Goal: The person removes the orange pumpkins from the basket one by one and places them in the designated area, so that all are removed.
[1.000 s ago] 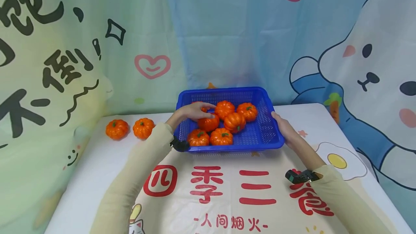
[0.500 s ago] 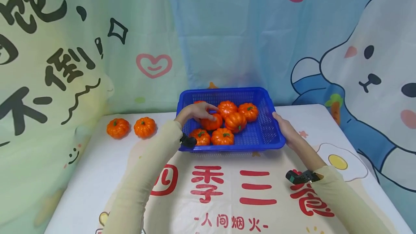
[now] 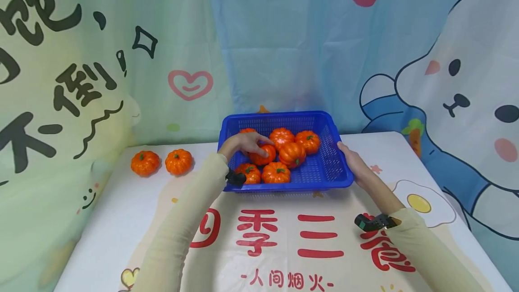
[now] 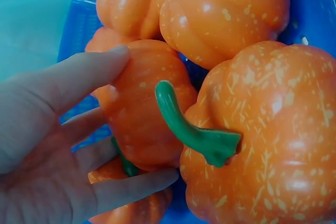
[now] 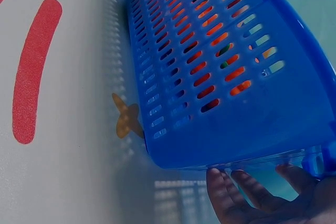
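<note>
In the head view a blue plastic basket (image 3: 318, 175) holds several small orange toy pumpkins with green stems. My left hand (image 3: 247, 142) reaches in over its left side and grips one toy pumpkin (image 3: 263, 157). The left wrist view shows the thumb on one side of that toy pumpkin (image 4: 149, 114) and the fingers spread round the other. A speckled pumpkin (image 4: 278, 124) with a curved green stem lies right beside it. At the basket's right end, my right hand (image 3: 353, 161) holds the side, its fingertips (image 5: 215, 179) against the outer end wall.
Two more toy pumpkins, one (image 3: 145, 163) farther left and one (image 3: 179, 161) nearer the basket, sit on the table at the left. Red characters (image 3: 320, 235) are printed on the tablecloth in front. A cartoon curtain (image 3: 275, 44) hangs behind the table.
My left hand has shifted slightly right and settled deeper round the pumpkin in the basket. The right hand stays at the basket's right end; the two table pumpkins have not moved.
</note>
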The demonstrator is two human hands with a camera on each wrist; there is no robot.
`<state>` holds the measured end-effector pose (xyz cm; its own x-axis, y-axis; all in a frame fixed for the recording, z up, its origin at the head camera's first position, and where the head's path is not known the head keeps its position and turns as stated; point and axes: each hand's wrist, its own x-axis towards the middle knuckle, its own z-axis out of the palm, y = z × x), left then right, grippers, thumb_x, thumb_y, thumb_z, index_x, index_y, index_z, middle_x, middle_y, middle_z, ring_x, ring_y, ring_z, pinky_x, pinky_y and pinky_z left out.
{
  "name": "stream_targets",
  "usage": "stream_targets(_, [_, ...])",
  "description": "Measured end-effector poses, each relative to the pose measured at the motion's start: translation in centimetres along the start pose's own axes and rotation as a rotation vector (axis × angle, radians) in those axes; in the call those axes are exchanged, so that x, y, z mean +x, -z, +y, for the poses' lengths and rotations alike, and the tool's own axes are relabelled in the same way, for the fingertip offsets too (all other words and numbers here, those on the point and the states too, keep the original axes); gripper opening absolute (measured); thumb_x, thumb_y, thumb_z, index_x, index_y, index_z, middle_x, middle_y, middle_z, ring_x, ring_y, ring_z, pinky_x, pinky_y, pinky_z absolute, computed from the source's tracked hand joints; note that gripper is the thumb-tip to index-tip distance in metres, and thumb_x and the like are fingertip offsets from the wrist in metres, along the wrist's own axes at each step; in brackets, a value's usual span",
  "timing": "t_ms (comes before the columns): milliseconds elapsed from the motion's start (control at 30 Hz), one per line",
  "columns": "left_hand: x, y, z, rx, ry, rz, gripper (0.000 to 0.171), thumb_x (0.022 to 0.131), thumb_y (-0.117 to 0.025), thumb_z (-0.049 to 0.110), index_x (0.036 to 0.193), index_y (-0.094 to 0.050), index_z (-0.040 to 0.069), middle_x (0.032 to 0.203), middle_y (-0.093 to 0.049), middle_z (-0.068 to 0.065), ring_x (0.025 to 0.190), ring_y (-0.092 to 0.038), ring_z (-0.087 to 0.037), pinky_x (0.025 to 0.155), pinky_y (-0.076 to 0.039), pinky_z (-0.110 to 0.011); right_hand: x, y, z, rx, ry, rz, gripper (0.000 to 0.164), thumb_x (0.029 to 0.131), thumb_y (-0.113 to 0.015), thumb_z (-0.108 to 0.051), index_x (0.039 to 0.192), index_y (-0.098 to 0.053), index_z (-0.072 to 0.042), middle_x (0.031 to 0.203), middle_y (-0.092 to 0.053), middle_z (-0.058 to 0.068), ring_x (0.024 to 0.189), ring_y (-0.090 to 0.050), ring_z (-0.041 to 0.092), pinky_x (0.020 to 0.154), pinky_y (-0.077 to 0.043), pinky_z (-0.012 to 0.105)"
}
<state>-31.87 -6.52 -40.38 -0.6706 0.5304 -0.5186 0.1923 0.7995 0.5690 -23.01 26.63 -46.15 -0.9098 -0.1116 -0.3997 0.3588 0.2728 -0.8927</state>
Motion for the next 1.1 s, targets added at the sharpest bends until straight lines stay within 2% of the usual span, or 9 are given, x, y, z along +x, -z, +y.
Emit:
stream_targets(167, [-0.1, -0.1, -0.1, 0.032, -0.027, -0.003, 0.052, 0.092, -0.066, 0.029, 0.141, -0.051, 0.028, 0.149, -0.04, -0.011, 0.121, -0.046, -0.024, 0.103, -0.047, -0.035, 0.0, -0.1, 0.1, 0.001, 0.006, -0.008, 0.084, 0.096, -0.015, -0.069, 0.157, -0.002, -0.013, 0.156, -0.024, 0.026, 0.142, -0.029, 0.042, 0.12, -0.02, 0.056])
stream_targets(300, [-0.1, -0.1, -0.1, 0.098, -0.067, -0.005, 0.052, 0.092, -0.066, 0.031, 0.141, -0.051, 0.027, 0.15, -0.041, -0.01, 0.132, -0.043, -0.026, 0.114, -0.038, -0.04, 0.0, -0.1, 0.2, 0.006, 0.006, -0.005, 0.083, 0.096, -0.015, -0.069, 0.157, -0.002, -0.013, 0.157, -0.024, 0.026, 0.143, -0.028, 0.041, 0.121, -0.018, 0.055])
stream_targets(467, [0.0, -0.2, -0.1, 0.171, -0.099, -0.005, 0.053, 0.091, -0.067, 0.031, 0.142, -0.05, 0.025, 0.153, -0.039, -0.009, 0.14, -0.037, -0.027, 0.119, -0.03, -0.043, 0.1, -0.2, 0.2, 0.013, 0.002, -0.006, 0.083, 0.096, -0.015, -0.068, 0.157, -0.003, -0.014, 0.156, -0.025, 0.026, 0.14, -0.03, 0.04, 0.12, -0.022, 0.055])
stream_targets(667, [-0.1, 0.2, 0.1, 0.18, -0.134, 0.054, 0.05, 0.089, -0.071, 0.03, 0.136, -0.057, 0.023, 0.148, -0.045, -0.01, 0.126, -0.044, -0.025, 0.112, -0.039, -0.039, 0.0, -0.2, 0.0, 0.009, 0.01, -0.011, 0.082, 0.097, -0.015, -0.067, 0.157, -0.003, -0.014, 0.156, -0.024, 0.025, 0.142, -0.03, 0.04, 0.12, -0.022, 0.054])
stream_targets(833, [-1.1, 1.0, 0.7, 0.154, -0.188, 0.115, 0.048, 0.088, -0.072, 0.027, 0.134, -0.059, 0.023, 0.143, -0.05, -0.008, 0.104, -0.046, -0.023, 0.094, -0.042, -0.033, -0.2, 0.1, -0.2, 0.001, 0.011, -0.001, 0.084, 0.096, -0.015, -0.068, 0.157, -0.006, -0.01, 0.153, -0.029, 0.026, 0.136, -0.035, 0.036, 0.114, -0.03, 0.047])
stream_targets(967, [-2.1, 1.5, 0.6, 0.094, -0.25, 0.184, 0.049, 0.087, -0.073, 0.029, 0.133, -0.059, 0.023, 0.139, -0.054, -0.005, 0.088, -0.046, -0.021, 0.083, -0.04, -0.03, -0.1, 0.1, -0.1, -0.001, 0.006, 0.001, 0.085, 0.096, -0.016, -0.068, 0.156, -0.007, -0.008, 0.152, -0.029, 0.027, 0.134, -0.037, 0.036, 0.114, -0.03, 0.046])
stream_targets(1033, [-2.6, 1.7, 0.2, 0.062, -0.287, 0.226, 0.047, 0.087, -0.073, 0.031, 0.132, -0.06, 0.024, 0.139, -0.055, -0.003, 0.088, -0.048, -0.021, 0.085, -0.043, -0.031, 0.0, 0.1, -0.1, 0.005, 0.012, -0.005, 0.084, 0.097, -0.016, -0.066, 0.156, -0.005, -0.008, 0.153, -0.028, 0.028, 0.135, -0.035, 0.037, 0.116, -0.027, 0.048])
stream_targets(1100, [-3.1, 1.8, -0.2, 0.021, -0.312, 0.265, 0.045, 0.087, -0.072, 0.033, 0.13, -0.061, 0.026, 0.139, -0.055, -0.001, 0.097, -0.054, -0.02, 0.09, -0.046, -0.032, 0.0, 0.0, 0.0, 0.013, 0.018, -0.007, 0.082, 0.098, -0.016, -0.065, 0.157, -0.006, -0.009, 0.153, -0.028, 0.028, 0.135, -0.035, 0.037, 0.116, -0.027, 0.048])
